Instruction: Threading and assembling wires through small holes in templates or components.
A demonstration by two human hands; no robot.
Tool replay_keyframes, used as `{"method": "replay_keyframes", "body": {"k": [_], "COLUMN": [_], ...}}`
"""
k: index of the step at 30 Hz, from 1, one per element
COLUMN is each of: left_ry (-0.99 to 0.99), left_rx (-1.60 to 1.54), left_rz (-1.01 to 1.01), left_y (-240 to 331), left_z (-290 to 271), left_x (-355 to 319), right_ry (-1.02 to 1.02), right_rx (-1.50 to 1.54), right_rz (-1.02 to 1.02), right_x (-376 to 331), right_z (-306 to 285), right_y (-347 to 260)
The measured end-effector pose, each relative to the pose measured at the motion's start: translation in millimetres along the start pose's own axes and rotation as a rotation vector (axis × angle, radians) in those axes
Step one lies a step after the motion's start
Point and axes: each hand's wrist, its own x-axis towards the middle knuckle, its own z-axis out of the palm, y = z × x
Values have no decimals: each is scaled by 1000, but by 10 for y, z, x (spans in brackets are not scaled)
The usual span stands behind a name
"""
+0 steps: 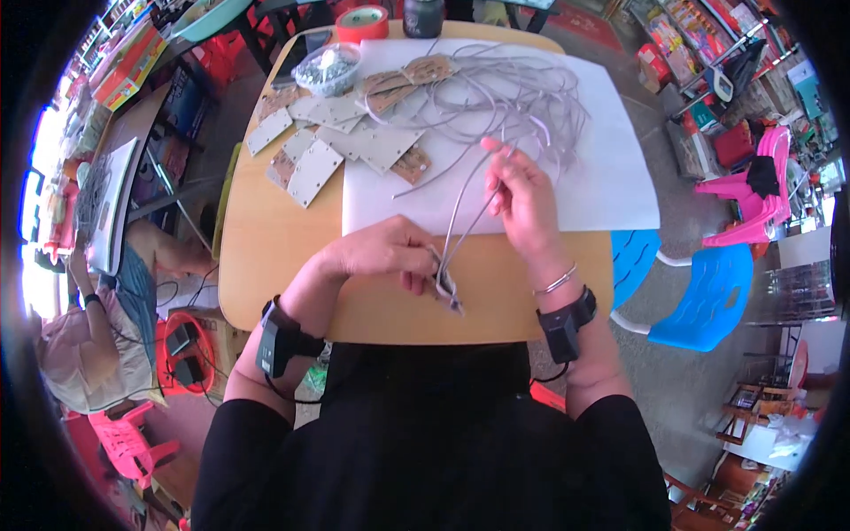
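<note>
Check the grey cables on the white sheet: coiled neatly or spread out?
Spread out: the grey cables fan across the white sheet in loose, overlapping loops.

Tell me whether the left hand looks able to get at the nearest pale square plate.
Probably yes: only bare tabletop seems to lie between the left hand and that plate, though the hand looks occupied with grey cable.
</note>
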Motion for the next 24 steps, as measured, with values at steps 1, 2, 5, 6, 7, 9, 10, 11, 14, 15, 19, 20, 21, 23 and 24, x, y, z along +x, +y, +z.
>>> {"method": "replay_keyframes", "body": {"k": [1,2,5,6,7,9,10,11,14,15,19,20,21,23,24], "left_ry": [1,-1,-16,-5,7,9,9,11,38,57,60,60,56,48,54], "left_rx": [-7,-35,-102,-108,-117,-116,-114,-116,-126,-137,-146,-142,-154,-167,-172], "left_rz": [-10,-2,17,11,4,14,25,23,26,22,35,42,35,32,42], "left_y": [4,7,38,38,30,42,43,41,55,75,77,80,82,86,88], "left_z": [-10,-15,20,27,40,32,30,29,39,46,54,57,57,62,58], "left_x": [11,17,-2,-5,-18,-17,-15,-13,-13,-19,-8,-8,-9,-14,-20], "right_ry": [1,11,18,23,26,32,40,39,28,14,-16,-17,-34,-47,-53], "right_rx": [6,6,25,25,25,21,14,15,21,25,35,31,27,16,21], "right_rz": [11,22,42,39,40,38,34,36,4,2,27,21,39,57,63], "right_x": [13,20,29,36,31,34,31,31,31,24,24,35,48,60,69], "right_z": [-1,0,-21,-25,-22,-32,-39,-42,-30,-23,-43,-57,-75,-95,-95], "right_y": [-27,-55,-28,-21,-7,-8,-9,-14,-42,-53,-30,-17,-1,26,44]}}
